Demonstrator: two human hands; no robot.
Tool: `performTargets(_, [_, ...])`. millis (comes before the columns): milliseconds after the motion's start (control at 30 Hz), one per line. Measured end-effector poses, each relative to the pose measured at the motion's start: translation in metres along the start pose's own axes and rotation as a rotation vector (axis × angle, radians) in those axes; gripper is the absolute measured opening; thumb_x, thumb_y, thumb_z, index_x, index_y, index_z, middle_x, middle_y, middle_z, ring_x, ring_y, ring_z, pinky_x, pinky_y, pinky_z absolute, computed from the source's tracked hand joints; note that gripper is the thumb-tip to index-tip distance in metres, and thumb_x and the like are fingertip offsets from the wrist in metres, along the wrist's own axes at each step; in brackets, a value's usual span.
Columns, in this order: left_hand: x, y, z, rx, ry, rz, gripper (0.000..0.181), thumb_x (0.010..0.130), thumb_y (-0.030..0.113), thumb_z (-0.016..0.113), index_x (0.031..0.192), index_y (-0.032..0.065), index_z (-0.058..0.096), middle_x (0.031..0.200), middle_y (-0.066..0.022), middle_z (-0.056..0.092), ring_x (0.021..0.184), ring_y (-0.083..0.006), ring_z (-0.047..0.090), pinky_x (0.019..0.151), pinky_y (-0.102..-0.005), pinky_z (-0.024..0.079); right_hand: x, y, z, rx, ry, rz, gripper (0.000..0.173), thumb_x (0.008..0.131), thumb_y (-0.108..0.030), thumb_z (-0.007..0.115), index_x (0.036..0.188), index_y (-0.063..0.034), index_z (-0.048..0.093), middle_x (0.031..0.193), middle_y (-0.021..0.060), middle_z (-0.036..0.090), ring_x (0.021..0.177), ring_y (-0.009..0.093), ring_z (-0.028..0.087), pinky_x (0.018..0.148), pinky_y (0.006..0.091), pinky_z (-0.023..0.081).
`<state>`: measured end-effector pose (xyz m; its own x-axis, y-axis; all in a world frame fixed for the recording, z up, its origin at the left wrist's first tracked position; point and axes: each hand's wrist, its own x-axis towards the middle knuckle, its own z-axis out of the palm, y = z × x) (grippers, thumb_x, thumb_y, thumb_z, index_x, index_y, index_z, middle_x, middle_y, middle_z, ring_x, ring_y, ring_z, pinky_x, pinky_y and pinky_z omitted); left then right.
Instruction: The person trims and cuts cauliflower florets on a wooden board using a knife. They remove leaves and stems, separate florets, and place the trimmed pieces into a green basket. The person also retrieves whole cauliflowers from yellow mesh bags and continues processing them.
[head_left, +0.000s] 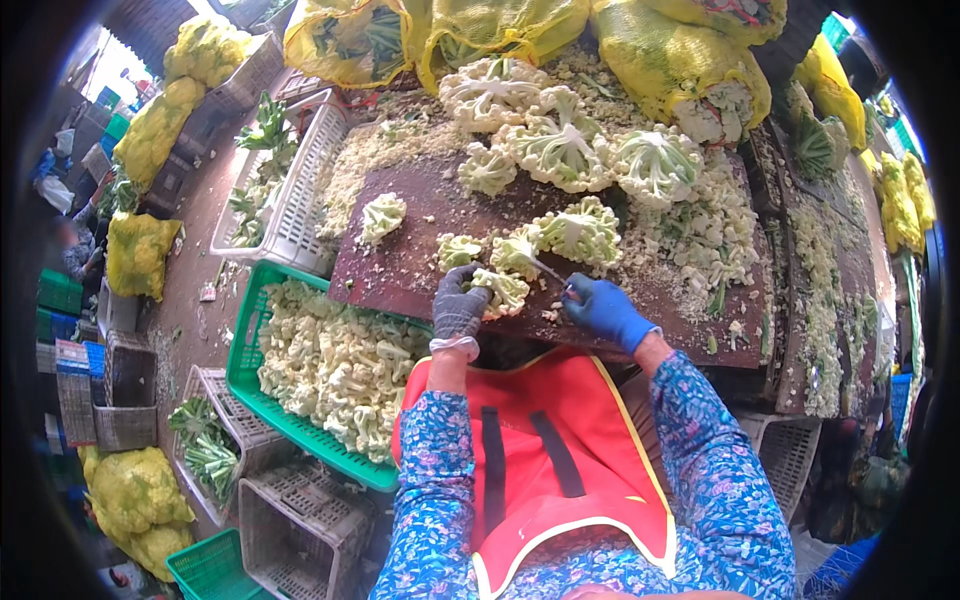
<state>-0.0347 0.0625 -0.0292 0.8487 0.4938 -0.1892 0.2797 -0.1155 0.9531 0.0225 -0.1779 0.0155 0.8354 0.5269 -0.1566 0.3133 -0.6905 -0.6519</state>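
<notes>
My left hand (459, 304), in a grey glove, grips a cauliflower piece (501, 294) at the near edge of the reddish-brown board (405, 277). My right hand (604, 309), in a blue glove, holds a small knife (549, 271) whose blade points left and touches or overlaps another cauliflower piece (514, 253). Its handle is mostly hidden by the fingers. Just beyond lie a cut cauliflower section (581, 234) and a small floret (457, 250); a separate floret (382, 218) sits farther left. Several large cauliflower heads (562, 146), cut sides up, rest at the back of the board.
A green crate (244, 360) full of florets stands left of the board, near a white crate (307, 187) with leaves. Yellow mesh sacks (645, 60) line the back. Trimmings (697, 247) cover the board's right side. A person (75, 247) is at the far left.
</notes>
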Motion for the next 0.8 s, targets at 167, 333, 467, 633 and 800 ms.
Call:
performTargets(167, [-0.028, 0.029, 0.015, 0.177, 0.010, 0.193, 0.031, 0.074, 0.014, 0.070, 0.105, 0.0080, 0.069, 0.109, -0.0144, 0.065, 0.099, -0.0277, 0.064, 0.086, -0.0352, 0.051, -0.006, -0.047, 0.000, 0.331, 0.140, -0.090, 0.037, 0.086, -0.035, 0.063, 0.120, -0.0202, 0.059, 0.085, 0.0173, 0.069, 0.077, 0.036, 0.067, 0.069, 0.0416, 0.055])
performTargets(333, [-0.058, 0.060, 0.010, 0.335, 0.059, 0.605, 0.024, 0.075, 0.016, 0.074, 0.098, 0.0090, 0.069, 0.105, -0.0137, 0.065, 0.097, -0.0305, 0.062, 0.085, -0.0387, 0.050, 0.002, -0.059, 0.007, 0.160, 0.051, -0.121, 0.036, 0.080, -0.029, 0.069, 0.115, -0.0211, 0.065, 0.090, 0.0118, 0.070, 0.081, 0.030, 0.069, 0.071, 0.0395, 0.055])
performTargets(467, [-0.062, 0.064, 0.002, 0.386, 0.100, 0.754, 0.021, 0.071, 0.008, 0.071, 0.092, 0.0085, 0.067, 0.101, -0.0126, 0.066, 0.096, -0.0313, 0.064, 0.082, -0.0391, 0.052, -0.006, -0.067, 0.008, 0.340, 0.030, -0.178, 0.029, 0.078, -0.027, 0.069, 0.106, -0.0193, 0.067, 0.087, 0.0124, 0.069, 0.078, 0.032, 0.068, 0.067, 0.0402, 0.054])
performTargets(633, [-0.076, 0.082, -0.009, 0.847, 0.146, 0.876, 0.017, 0.071, 0.009, 0.067, 0.086, 0.0158, 0.070, 0.101, -0.0079, 0.068, 0.080, -0.0272, 0.066, 0.068, -0.0363, 0.055, -0.013, -0.060, -0.004, -0.059, 0.148, -0.288, 0.018, 0.078, -0.022, 0.067, 0.096, -0.0172, 0.066, 0.083, 0.0123, 0.068, 0.076, 0.033, 0.066, 0.065, 0.0408, 0.054])
performTargets(800, [-0.074, 0.072, -0.100, 0.868, 0.397, 0.811, 0.008, 0.071, 0.016, 0.071, 0.079, 0.0157, 0.069, 0.101, -0.0096, 0.068, 0.086, -0.0279, 0.066, 0.070, -0.0385, 0.054, -0.007, 0.004, -0.036, 0.440, 0.321, 0.104, 0.014, 0.084, -0.020, 0.063, 0.092, -0.0096, 0.064, 0.066, 0.0074, 0.063, 0.055, 0.020, 0.063, 0.049, 0.0342, 0.050])
